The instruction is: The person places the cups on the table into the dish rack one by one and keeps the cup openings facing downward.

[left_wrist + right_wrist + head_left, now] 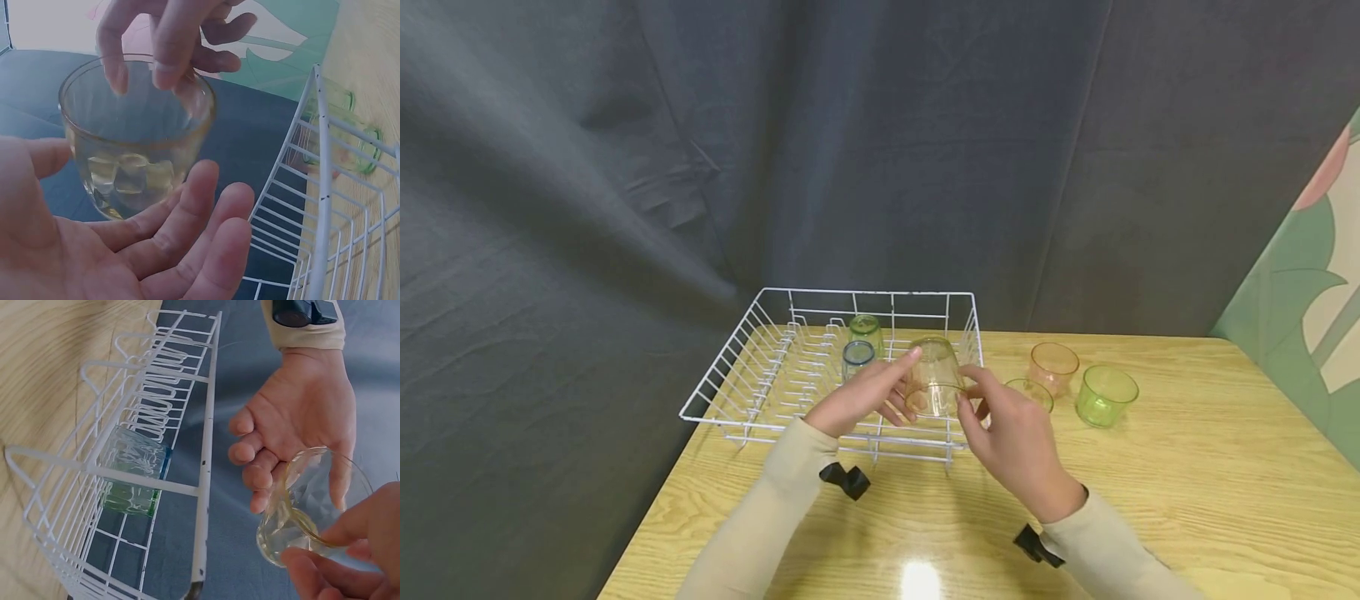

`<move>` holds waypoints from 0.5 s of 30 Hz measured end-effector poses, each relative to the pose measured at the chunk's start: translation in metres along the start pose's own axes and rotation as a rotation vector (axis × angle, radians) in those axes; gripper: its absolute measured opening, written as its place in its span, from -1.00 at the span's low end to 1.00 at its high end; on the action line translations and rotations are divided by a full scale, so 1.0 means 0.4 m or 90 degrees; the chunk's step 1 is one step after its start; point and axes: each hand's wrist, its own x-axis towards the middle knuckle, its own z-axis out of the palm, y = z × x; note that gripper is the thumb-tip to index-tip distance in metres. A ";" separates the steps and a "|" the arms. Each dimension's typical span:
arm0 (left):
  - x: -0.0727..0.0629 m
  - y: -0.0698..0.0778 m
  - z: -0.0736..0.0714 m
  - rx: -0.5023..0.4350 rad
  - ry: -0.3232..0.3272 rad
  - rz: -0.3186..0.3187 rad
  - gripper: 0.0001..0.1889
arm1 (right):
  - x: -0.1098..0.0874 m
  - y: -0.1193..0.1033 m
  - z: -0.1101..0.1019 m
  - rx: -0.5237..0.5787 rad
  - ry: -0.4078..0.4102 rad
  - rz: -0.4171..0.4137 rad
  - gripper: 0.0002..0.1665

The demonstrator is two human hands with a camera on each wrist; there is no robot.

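Note:
A clear yellowish glass (936,377) is held bottom-up above the right side of the white wire dish rack (827,429). My left hand (872,392) holds the glass from the left, its thumb on one side and fingers on the other. From the right, my right hand (1011,437) pinches the rim between thumb and fingers, as the left wrist view shows with the glass (131,172) and right hand (169,40). A green glass (867,332) and a blue glass (857,357) stand upside down in the rack.
To the right of the rack, an orange glass (1054,367) and a green glass (1107,398) stand upright on the wooden table (1210,467). Another yellowish glass (1033,392) is partly hidden behind my right hand. A dark curtain (925,167) hangs behind.

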 end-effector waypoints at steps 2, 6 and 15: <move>-0.001 0.000 -0.006 0.004 -0.001 0.006 -0.26 | -0.001 0.000 0.005 -0.012 -0.015 -0.010 -0.60; -0.004 -0.002 -0.016 0.013 -0.007 0.019 -0.33 | -0.002 -0.003 0.014 -0.024 -0.035 -0.019 -0.59; -0.007 -0.005 -0.031 0.019 0.002 0.035 -0.39 | -0.006 -0.007 0.020 -0.038 -0.044 -0.019 -0.56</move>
